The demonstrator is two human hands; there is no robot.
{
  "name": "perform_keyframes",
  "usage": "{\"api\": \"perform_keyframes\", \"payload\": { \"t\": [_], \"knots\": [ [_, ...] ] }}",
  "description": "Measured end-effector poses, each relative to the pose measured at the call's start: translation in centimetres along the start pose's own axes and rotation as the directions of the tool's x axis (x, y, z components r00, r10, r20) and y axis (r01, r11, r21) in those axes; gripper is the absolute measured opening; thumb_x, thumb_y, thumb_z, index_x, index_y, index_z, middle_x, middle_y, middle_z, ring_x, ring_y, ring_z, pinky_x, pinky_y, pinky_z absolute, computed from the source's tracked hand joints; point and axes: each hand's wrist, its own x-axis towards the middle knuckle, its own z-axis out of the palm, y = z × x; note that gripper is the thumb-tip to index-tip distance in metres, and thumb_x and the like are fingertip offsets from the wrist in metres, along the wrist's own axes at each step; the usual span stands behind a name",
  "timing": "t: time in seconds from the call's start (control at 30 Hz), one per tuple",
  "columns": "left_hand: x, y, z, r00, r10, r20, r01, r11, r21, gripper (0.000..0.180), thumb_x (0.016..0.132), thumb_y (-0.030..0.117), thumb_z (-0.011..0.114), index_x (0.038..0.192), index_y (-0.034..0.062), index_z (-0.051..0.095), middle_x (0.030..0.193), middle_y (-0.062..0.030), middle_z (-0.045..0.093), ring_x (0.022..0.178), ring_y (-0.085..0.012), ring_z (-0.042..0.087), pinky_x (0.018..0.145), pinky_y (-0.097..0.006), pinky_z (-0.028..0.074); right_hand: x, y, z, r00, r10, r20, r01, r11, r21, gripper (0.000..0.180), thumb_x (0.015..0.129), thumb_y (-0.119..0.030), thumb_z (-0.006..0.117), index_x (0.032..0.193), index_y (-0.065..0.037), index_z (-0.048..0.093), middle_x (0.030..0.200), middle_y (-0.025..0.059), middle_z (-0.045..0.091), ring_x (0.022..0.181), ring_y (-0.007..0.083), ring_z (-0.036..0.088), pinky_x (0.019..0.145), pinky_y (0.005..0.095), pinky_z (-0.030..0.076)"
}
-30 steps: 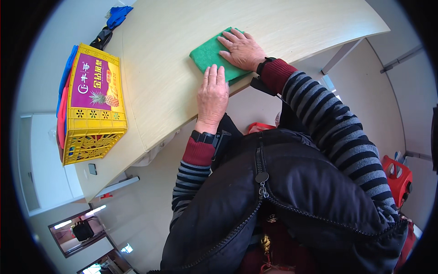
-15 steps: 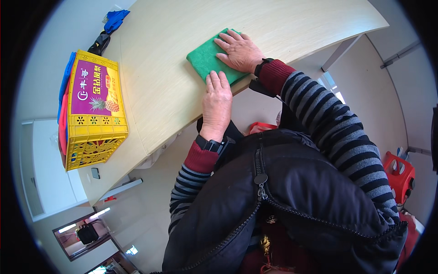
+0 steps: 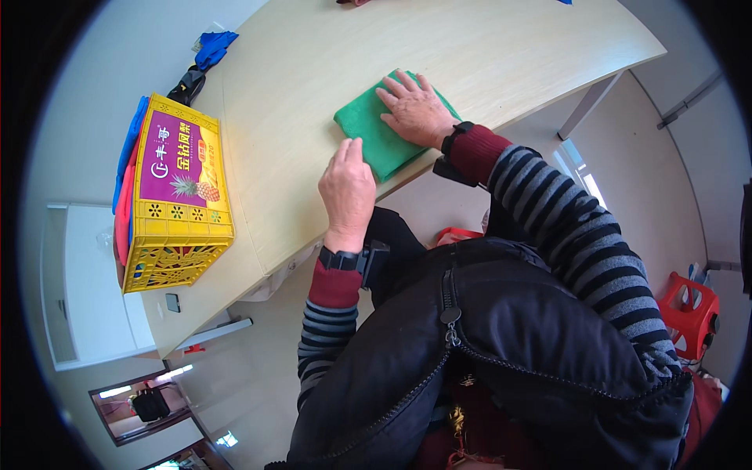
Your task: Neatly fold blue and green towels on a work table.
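A folded green cloth (image 3: pixel 368 133) lies near the front edge of the pale wooden table (image 3: pixel 313 63). My right hand (image 3: pixel 413 110) rests flat on top of it, fingers spread. My left hand (image 3: pixel 347 188) lies on the table at the cloth's near left corner, its fingertips touching the cloth's edge, fingers together and curled a little. Neither hand grips anything.
A yellow plastic crate (image 3: pixel 176 196) with a purple printed panel stands at the table's left end, coloured cloths along its far side. A blue cloth (image 3: pixel 213 47) and a dark object lie beyond it. A red stool (image 3: pixel 693 305) stands on the floor at right.
My left hand has slid off the cloth toward its near left corner. My right hand has stayed on top of the cloth.
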Motion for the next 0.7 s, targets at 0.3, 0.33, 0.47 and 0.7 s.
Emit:
{"api": "perform_keyframes", "payload": {
  "t": [0.3,0.33,0.47,0.7],
  "knots": [
    [7.2,-4.4,7.8,0.993,-0.002,-0.118,-0.018,0.986,-0.168,0.041,0.101,0.019,0.045,0.135,-0.0038,0.052,0.139,-0.0211,0.055,0.132,-0.0359,0.049,0.112,-0.045,0.038,-1.1,-3.2,0.7,0.996,-0.088,-0.031,0.092,0.976,0.198,0.057,0.101,-0.042,0.045,0.149,-0.010,0.044,0.156,0.0125,0.041,0.149,0.0324,0.029,0.122,0.0509,0.021],
    [7.2,-4.6,8.5,0.993,-0.014,-0.116,-0.005,0.988,-0.154,0.043,0.103,0.022,0.043,0.137,-0.0035,0.050,0.142,-0.0213,0.053,0.135,-0.0357,0.046,0.115,-0.045,0.035,-1.0,-2.8,0.9,0.995,-0.094,-0.026,0.097,0.975,0.201,0.058,0.102,-0.042,0.044,0.150,-0.010,0.044,0.157,0.0121,0.040,0.149,0.0318,0.029,0.122,0.0503,0.020],
    [6.3,-5.2,9.0,0.996,-0.034,-0.084,0.024,0.994,-0.109,0.049,0.106,0.028,0.039,0.144,-0.0021,0.044,0.150,-0.0207,0.046,0.142,-0.0353,0.039,0.118,-0.046,0.030,-1.0,-1.7,0.7,0.996,-0.089,-0.003,0.088,0.975,0.204,0.058,0.103,-0.043,0.043,0.151,-0.010,0.043,0.158,0.0110,0.039,0.150,0.0303,0.029,0.123,0.0486,0.020],
    [6.3,-4.8,8.5,0.998,-0.053,-0.043,0.051,0.998,-0.025,0.053,0.107,0.034,0.039,0.148,-0.0002,0.040,0.154,-0.0191,0.042,0.145,-0.0344,0.036,0.120,-0.050,0.026,-1.3,1.0,0.7,1.000,-0.008,-0.011,0.009,0.996,0.090,0.058,0.105,-0.044,0.039,0.152,-0.011,0.042,0.160,0.0098,0.037,0.150,0.0291,0.029,0.122,0.0468,0.021]
  ]
}}
